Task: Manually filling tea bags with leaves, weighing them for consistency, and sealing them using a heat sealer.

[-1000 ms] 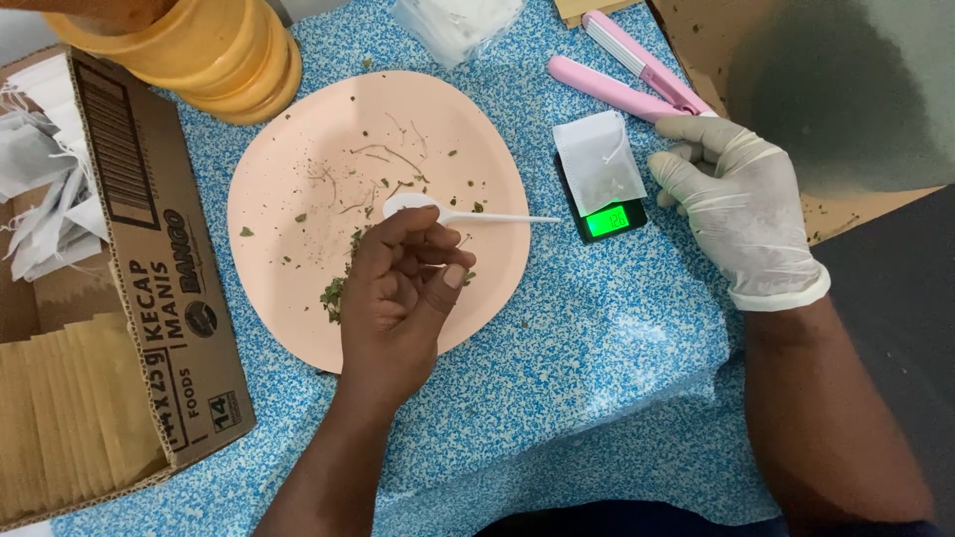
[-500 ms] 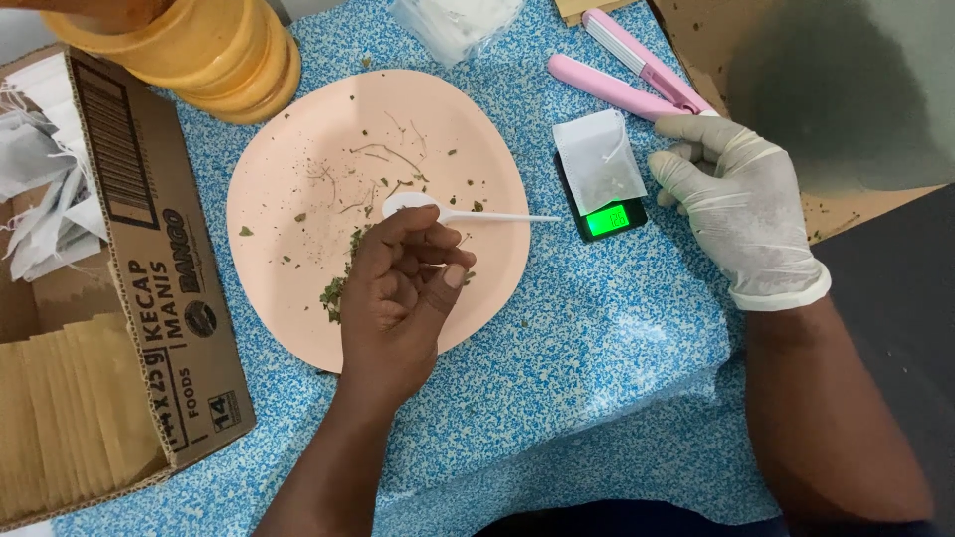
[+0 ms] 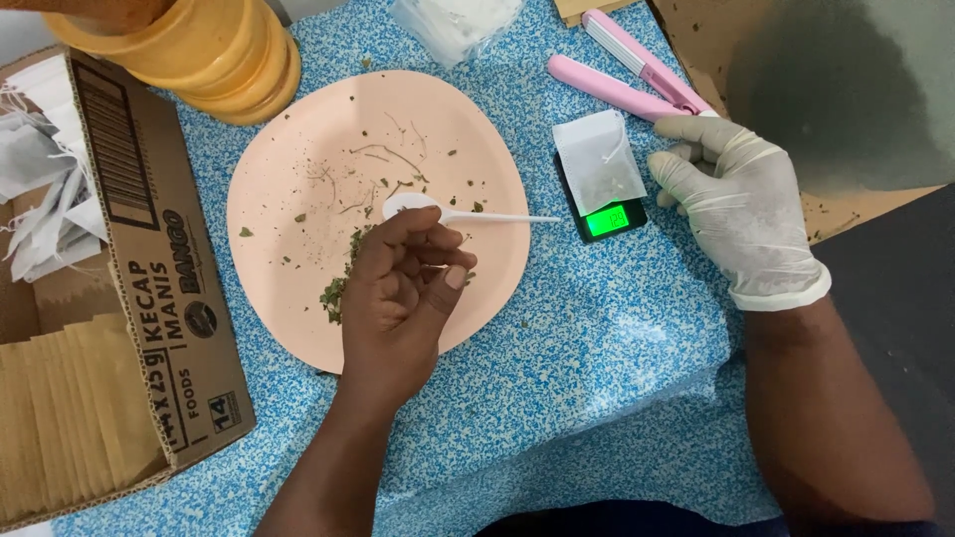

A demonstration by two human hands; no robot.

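Observation:
My bare left hand rests over a pink plate strewn with dried green leaf bits, fingers curled and pinched together just below a white plastic spoon lying on the plate. A small heap of leaves sits by the knuckles. My right hand, in a white glove, lies on the blue speckled cloth beside a small black pocket scale with a lit green display. A small white paper sachet sits on the scale. Whether the left fingers grip leaves is hidden.
An open cardboard box with brown envelopes and white sachets stands at the left. Stacked orange containers are at the top left, a clear bag at the top, a pink sealing tool and brown cardboard at the right.

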